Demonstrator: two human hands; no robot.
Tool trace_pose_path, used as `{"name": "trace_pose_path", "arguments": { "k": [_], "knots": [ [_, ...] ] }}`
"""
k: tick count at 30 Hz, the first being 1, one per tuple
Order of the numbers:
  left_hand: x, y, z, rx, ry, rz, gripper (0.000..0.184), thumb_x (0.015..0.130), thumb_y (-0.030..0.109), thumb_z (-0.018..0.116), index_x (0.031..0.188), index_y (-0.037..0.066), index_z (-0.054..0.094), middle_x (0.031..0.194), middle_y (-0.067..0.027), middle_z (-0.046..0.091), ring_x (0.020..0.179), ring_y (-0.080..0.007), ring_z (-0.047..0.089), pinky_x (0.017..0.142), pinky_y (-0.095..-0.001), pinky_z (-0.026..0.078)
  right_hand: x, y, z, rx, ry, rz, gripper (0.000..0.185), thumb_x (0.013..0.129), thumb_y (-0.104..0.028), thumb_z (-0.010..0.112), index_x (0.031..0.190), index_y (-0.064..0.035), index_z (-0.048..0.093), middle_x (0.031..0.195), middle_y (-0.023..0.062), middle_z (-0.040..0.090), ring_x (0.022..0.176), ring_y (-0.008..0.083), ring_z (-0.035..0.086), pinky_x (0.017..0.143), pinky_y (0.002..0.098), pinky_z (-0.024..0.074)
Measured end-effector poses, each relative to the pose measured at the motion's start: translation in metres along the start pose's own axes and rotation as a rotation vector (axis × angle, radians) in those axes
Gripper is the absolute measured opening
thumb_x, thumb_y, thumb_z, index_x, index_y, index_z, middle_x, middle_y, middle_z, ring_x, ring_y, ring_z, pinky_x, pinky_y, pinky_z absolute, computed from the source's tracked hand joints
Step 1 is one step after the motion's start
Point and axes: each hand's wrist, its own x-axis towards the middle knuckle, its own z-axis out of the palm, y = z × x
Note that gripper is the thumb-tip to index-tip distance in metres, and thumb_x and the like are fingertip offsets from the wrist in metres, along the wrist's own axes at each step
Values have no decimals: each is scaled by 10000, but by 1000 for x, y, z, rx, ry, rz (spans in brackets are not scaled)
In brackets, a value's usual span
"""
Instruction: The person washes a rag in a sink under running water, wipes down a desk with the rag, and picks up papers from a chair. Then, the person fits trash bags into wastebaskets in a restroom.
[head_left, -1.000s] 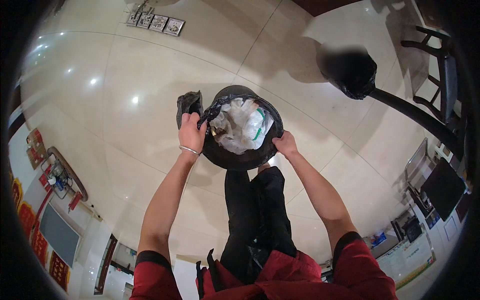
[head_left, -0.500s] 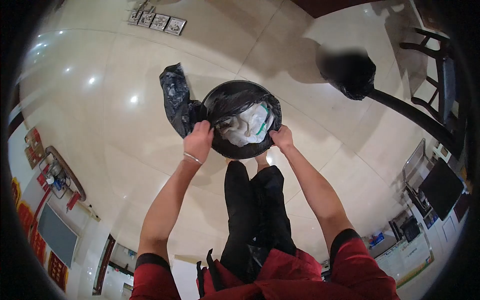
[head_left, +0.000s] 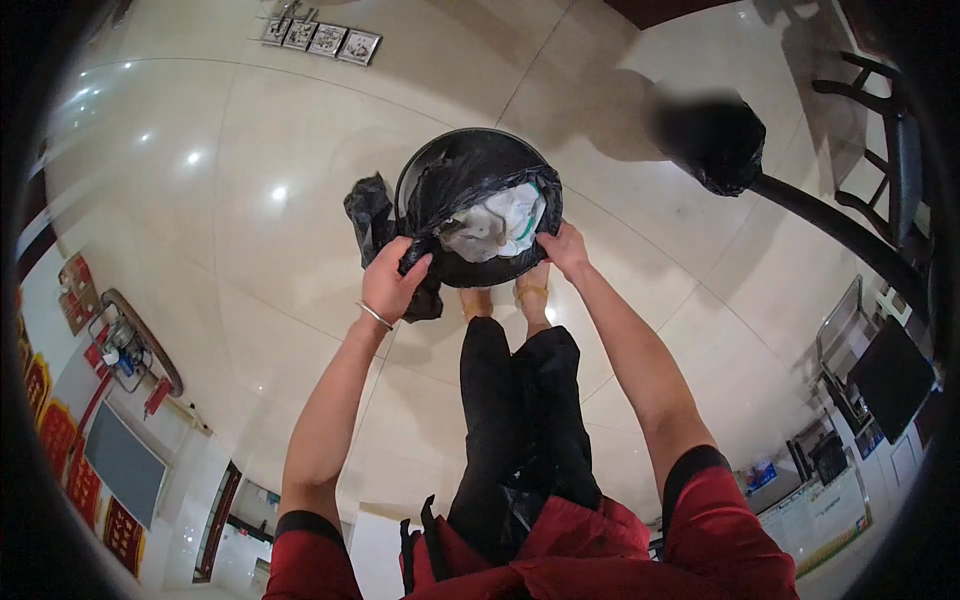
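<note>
A round black bin (head_left: pixel 470 140) is held up over the floor in front of my legs. Inside it is a black plastic bag (head_left: pixel 445 190), loose from the far left part of the rim, around crumpled white waste (head_left: pixel 495 225) with a green strip. My left hand (head_left: pixel 396 280) pinches the bag at the near left of the rim, and part of the bag hangs outside on the left. My right hand (head_left: pixel 566 250) grips the right side of the bin, its thumb at the rim.
A black-wrapped object (head_left: pixel 715 150), partly blurred, sits at the upper right beside a dark curved bar (head_left: pixel 840 220). Dark chairs (head_left: pixel 900 170) stand at the far right. Small framed tiles (head_left: pixel 328 40) lie at the upper left. My bare feet (head_left: pixel 532 300) are below the bin.
The bin has moved away from my body, showing my feet. The bag has come off the far left rim and folded inward, while its outer part swung up, then partly down. Both hands keep their grip.
</note>
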Motion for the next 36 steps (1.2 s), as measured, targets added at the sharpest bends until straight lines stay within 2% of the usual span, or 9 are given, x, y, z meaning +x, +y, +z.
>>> {"name": "trace_pose_path", "arguments": {
  "k": [5, 12, 15, 22, 26, 29, 31, 33, 36],
  "knots": [
    [3, 13, 7, -106, 112, 221, 261, 683, 79, 632, 903, 6, 510, 816, -139, 530, 748, -294, 527, 666, -313, 434, -37, -13, -15, -10, 125, 41, 251, 725, -183, 567, 858, 26, 526, 670, 171, 581, 613, 253, 594, 525, 333, 474],
    [-5, 35, 1, 54, 53, 205, 255, 689, 46, 560, 938, 27, 508, 953, -136, 479, 828, -304, 512, 692, -339, 433, -97, -73, -15, -390, 274, -518, 200, 755, -161, 539, 760, 1, 421, 608, 194, 548, 562, 341, 552, 483, 401, 435],
    [-14, 43, -1, 154, 24, 256, 253, 705, 60, 541, 957, 78, 524, 994, -124, 470, 764, -269, 545, 631, -334, 457, -112, -111, -15, -441, 107, -306, 264, 738, -125, 573, 865, 18, 392, 552, 165, 525, 511, 333, 542, 440, 366, 426],
    [-19, 79, -6, 358, 13, 505, 246, 664, 106, 542, 896, 181, 571, 755, -44, 457, 603, -209, 535, 459, -297, 443, -126, -151, -30, -156, 275, -717, 353, 718, -96, 614, 920, 25, 350, 556, 174, 535, 494, 337, 552, 426, 370, 432],
    [-21, 112, -15, 383, -63, 551, 277, 637, 114, 547, 901, 197, 560, 699, -38, 415, 554, -184, 517, 437, -279, 434, -144, -168, -57, -226, 274, -461, 319, 744, -112, 574, 987, -15, 392, 659, 170, 564, 595, 315, 571, 513, 391, 448],
    [-33, 135, -36, 387, -160, 497, 292, 649, 140, 556, 931, 210, 546, 691, -36, 427, 572, -182, 528, 453, -282, 441, -164, -181, -85, -207, 289, -640, 385, 722, -104, 577, 1072, -75, 419, 648, 146, 564, 566, 301, 564, 492, 376, 449],
    [-40, 148, -42, 196, -309, 555, 254, 678, 203, 568, 929, 182, 537, 700, -38, 458, 591, -184, 541, 466, -288, 449, -181, -191, -113, -444, 5, -543, 450, 700, -91, 609, 1116, -90, 438, 656, 99, 564, 599, 282, 568, 495, 330, 447],
    [-46, 180, -52, 214, -400, 594, 277, 714, 303, 560, 926, 130, 518, 746, -38, 504, 623, -190, 560, 477, -286, 456, -195, -196, -133, -625, -310, -865, 385, 687, -76, 600, 1062, -98, 515, 665, 83, 564, 590, 238, 561, 489, 317, 439],
    [-55, 204, -56, 209, -421, 684, 327, 704, 251, 558, 1010, 143, 518, 712, -32, 483, 585, -177, 550, 460, -272, 446, -219, -186, -153, -521, -143, -689, 321, 676, -62, 605, 991, -101, 559, 663, 75, 567, 569, 214, 553, 494, 306, 436]
  ]
}}
